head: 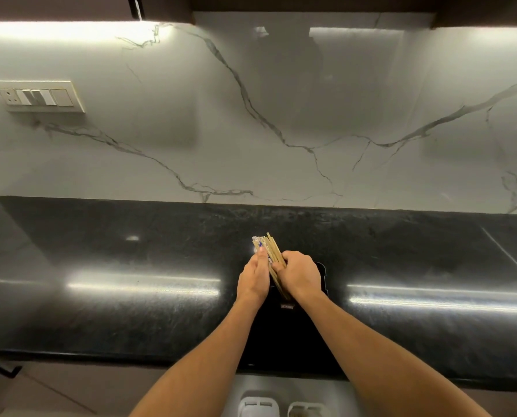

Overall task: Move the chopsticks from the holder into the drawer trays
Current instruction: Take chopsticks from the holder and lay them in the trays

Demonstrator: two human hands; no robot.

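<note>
Item: bundle of pale wooden chopsticks, some with clear wrapped tips. Location: standing in a black box-shaped holder on the glossy black stone table, tips fanned away from the person.

Left hand: fingers straight, laid flat against the bundle's side, seemingly to keep the sticks gathered.

Right hand: fingers curled round the bundle from the other side, gripping it, probably for lifting it out whole.

Destination: pale plastic drawer trays, partly visible below the table edge; nothing yet transferred, as far as can be seen.

Surroundings: grey-veined white marble backsplash; cream switch plate.
</note>
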